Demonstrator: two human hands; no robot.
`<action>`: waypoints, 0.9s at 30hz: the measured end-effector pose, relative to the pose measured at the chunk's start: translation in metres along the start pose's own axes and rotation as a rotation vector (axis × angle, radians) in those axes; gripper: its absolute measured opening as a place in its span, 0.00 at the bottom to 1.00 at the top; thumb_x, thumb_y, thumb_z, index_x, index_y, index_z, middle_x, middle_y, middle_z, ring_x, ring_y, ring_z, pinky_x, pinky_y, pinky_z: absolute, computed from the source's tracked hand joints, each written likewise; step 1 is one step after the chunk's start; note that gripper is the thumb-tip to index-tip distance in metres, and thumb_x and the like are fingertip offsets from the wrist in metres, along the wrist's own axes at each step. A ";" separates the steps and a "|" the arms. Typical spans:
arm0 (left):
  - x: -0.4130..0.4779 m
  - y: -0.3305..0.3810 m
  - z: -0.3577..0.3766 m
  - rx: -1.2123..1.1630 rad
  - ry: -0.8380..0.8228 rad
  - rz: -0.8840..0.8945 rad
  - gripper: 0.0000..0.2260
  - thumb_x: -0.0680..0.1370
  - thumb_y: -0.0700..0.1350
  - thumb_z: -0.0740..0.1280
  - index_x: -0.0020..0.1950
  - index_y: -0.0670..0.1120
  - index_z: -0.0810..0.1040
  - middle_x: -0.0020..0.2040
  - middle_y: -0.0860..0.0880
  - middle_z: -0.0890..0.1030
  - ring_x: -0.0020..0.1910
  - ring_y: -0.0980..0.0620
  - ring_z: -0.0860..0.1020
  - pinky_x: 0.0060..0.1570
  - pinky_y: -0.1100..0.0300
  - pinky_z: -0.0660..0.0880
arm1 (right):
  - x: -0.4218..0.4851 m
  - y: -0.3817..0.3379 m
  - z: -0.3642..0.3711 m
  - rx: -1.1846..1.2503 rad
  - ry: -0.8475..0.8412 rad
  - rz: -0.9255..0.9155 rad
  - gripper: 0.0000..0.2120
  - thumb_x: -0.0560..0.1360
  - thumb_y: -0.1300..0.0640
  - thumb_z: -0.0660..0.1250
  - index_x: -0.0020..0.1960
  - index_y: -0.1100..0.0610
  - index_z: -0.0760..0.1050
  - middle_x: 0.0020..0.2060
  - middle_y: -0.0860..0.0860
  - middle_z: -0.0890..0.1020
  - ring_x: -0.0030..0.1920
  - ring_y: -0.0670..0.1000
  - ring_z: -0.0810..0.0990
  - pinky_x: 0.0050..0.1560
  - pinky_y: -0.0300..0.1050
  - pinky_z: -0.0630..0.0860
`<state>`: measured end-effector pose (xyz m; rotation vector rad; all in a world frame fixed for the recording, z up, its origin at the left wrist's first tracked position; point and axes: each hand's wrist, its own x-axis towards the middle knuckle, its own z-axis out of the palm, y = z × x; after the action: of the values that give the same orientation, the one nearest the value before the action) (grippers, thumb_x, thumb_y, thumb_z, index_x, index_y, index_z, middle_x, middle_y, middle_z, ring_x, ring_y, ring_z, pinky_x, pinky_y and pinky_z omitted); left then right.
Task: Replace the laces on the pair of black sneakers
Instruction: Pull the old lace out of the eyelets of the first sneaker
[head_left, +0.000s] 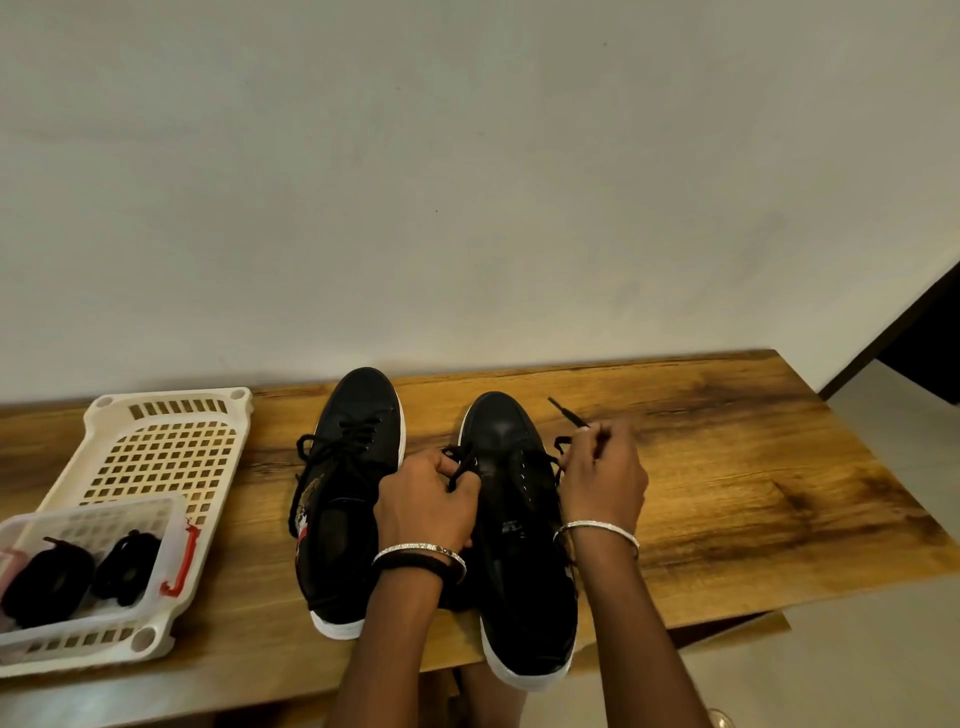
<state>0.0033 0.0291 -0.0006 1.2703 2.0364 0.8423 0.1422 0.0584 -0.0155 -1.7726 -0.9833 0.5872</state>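
R hand (602, 478) pinched on the black lace end (569, 414), tip pointing up-left, away from me; L hand (426, 499) clamps the other strand over the right black leather sneaker (519, 545). R is nearer those eyelets, I reckon.

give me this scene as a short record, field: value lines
surface: wooden table
left shoe: laced, untouched
right shoe: lace mostly out of the eyelets
left hand: pinching the lace at the shoe's left side
right hand: holding the lace end, tip up
tray: left of the shoes
clear box: in the tray, two coiled black laces
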 end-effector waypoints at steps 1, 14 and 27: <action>0.000 0.000 0.000 -0.008 -0.001 0.000 0.02 0.76 0.46 0.69 0.44 0.50 0.80 0.30 0.53 0.81 0.21 0.57 0.78 0.33 0.62 0.78 | 0.002 0.004 -0.003 -0.023 -0.029 0.027 0.05 0.80 0.57 0.62 0.46 0.56 0.74 0.37 0.52 0.82 0.40 0.56 0.82 0.40 0.48 0.75; 0.005 -0.002 0.012 -0.080 0.133 0.086 0.08 0.79 0.56 0.64 0.50 0.52 0.75 0.40 0.54 0.80 0.38 0.48 0.82 0.40 0.51 0.80 | -0.008 -0.002 -0.002 -0.262 -0.373 -0.123 0.11 0.68 0.46 0.77 0.44 0.48 0.78 0.40 0.43 0.80 0.42 0.43 0.79 0.39 0.40 0.73; 0.013 -0.013 0.028 0.043 0.119 0.257 0.03 0.80 0.46 0.67 0.49 0.48 0.78 0.55 0.52 0.72 0.43 0.56 0.73 0.42 0.66 0.68 | -0.010 -0.006 0.000 -0.349 -0.395 -0.125 0.07 0.70 0.51 0.74 0.45 0.49 0.78 0.36 0.44 0.79 0.38 0.45 0.78 0.42 0.43 0.77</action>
<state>0.0123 0.0422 -0.0303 1.5635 2.0191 1.0167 0.1345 0.0507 -0.0100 -1.9169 -1.5348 0.7366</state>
